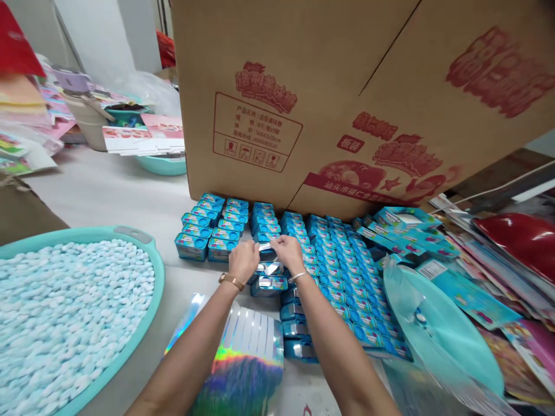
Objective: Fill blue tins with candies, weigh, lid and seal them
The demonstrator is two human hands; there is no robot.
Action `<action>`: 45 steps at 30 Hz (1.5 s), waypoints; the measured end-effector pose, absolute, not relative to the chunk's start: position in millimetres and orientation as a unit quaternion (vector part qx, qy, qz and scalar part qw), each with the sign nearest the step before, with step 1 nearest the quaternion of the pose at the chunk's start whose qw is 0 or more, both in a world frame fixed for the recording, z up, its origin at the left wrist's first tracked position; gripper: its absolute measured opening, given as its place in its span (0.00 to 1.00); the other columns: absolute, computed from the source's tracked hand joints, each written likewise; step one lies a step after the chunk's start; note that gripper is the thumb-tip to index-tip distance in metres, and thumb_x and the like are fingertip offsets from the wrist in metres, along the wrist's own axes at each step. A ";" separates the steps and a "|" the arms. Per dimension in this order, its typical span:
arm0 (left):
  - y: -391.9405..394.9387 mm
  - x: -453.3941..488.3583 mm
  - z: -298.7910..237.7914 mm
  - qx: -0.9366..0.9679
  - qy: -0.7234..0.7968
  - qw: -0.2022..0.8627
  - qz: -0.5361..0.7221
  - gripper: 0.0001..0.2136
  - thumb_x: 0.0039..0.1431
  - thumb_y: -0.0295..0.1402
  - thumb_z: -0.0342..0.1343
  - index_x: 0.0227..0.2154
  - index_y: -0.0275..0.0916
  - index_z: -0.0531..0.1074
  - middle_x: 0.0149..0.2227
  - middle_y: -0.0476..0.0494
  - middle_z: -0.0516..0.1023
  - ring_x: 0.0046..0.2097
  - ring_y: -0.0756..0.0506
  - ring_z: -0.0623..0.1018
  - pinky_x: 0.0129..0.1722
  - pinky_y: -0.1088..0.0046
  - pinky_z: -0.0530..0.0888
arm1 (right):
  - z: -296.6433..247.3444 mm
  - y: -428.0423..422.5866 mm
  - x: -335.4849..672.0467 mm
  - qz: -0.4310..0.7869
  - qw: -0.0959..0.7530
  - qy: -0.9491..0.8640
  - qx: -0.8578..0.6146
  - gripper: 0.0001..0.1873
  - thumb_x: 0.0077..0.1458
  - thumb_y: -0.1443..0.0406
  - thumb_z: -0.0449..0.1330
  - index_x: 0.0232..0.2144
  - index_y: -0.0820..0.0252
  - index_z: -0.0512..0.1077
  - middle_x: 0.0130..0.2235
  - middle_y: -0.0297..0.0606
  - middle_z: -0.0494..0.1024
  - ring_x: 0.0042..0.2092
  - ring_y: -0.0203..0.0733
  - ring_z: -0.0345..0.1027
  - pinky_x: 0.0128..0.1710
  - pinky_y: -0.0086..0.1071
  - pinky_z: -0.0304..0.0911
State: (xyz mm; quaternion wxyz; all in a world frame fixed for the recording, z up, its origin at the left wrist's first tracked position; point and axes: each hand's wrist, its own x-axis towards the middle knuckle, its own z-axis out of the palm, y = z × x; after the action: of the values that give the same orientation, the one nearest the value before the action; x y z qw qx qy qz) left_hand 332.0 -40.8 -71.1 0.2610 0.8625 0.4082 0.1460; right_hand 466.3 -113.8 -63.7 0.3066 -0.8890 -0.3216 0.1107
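A small pale sticker strip [265, 247] stretches between my two hands over a column of blue candy tins [269, 285]. My left hand [244, 260] pinches its left end. At the other end, the fingers of my right hand [288, 252] are closed on it, just above one tin's lid. Shiny strips lie across some tins close to my wrists. Under my left forearm is a rainbow-shimmering sticker sheet [243, 370], with several pale strips along its upper part. Whether the strip touches the tin beneath is hidden by my fingers.
Rows of blue tins [332, 271] fill the table's middle, against a large cardboard box [269, 46]. A turquoise basin [156, 271] of pale blue candies stands left. Right are another turquoise basin [463, 329] with clear plastic and stacked blue printed cartons [403, 231].
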 end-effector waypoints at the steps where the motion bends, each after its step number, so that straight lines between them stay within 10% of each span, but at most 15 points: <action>1: -41.3 332.6 -72.3 0.862 0.409 0.263 0.144 0.18 0.66 0.40 0.41 0.32 0.38 0.74 0.34 0.34 0.80 0.36 0.39 0.78 0.33 0.67 0.65 | -62.7 -113.7 465.2 0.106 0.291 -0.322 -0.895 0.10 0.50 0.60 0.60 0.22 0.57 0.72 0.25 0.34 0.75 0.27 0.37 0.65 0.26 0.28 0.52; 8: -41.3 337.0 -83.3 0.848 0.413 0.309 0.125 0.19 0.66 0.41 0.40 0.34 0.38 0.74 0.36 0.32 0.80 0.40 0.37 0.79 0.37 0.65 0.68 | -65.3 -117.4 461.8 0.081 0.291 -0.309 -0.902 0.13 0.50 0.60 0.62 0.38 0.56 0.70 0.28 0.33 0.75 0.31 0.40 0.67 0.30 0.30 0.54; 21: -37.5 327.6 -79.8 0.809 0.393 0.405 0.164 0.23 0.67 0.42 0.37 0.32 0.38 0.76 0.38 0.33 0.81 0.43 0.38 0.79 0.42 0.64 0.70 | -22.2 -116.0 478.0 0.258 0.448 -0.267 -0.813 0.19 0.53 0.49 0.55 0.23 0.56 0.61 0.18 0.26 0.62 0.19 0.33 0.55 0.20 0.27 0.53; 29: -31.6 331.8 -79.2 0.571 0.345 0.721 0.188 0.41 0.57 0.64 0.29 0.24 0.34 0.76 0.30 0.35 0.81 0.33 0.42 0.78 0.34 0.69 0.71 | -8.1 -94.2 460.7 0.351 0.516 -0.220 -0.750 0.17 0.48 0.52 0.63 0.27 0.58 0.65 0.23 0.27 0.66 0.22 0.31 0.59 0.21 0.24 0.59; 45: -33.1 350.6 -82.4 0.774 0.449 0.377 0.237 0.19 0.67 0.36 0.39 0.32 0.35 0.75 0.37 0.31 0.79 0.42 0.39 0.77 0.39 0.67 0.65 | -53.3 -75.1 478.0 0.212 0.454 -0.320 -0.804 0.14 0.47 0.70 0.59 0.37 0.54 0.62 0.23 0.23 0.69 0.24 0.35 0.64 0.27 0.29 0.63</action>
State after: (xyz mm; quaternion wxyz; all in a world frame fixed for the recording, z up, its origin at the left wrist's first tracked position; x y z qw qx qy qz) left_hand 350.6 -33.1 -82.4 0.3774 0.7743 0.4493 0.2370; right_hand 478.0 -75.1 -53.3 0.4545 -0.8037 -0.3200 0.2124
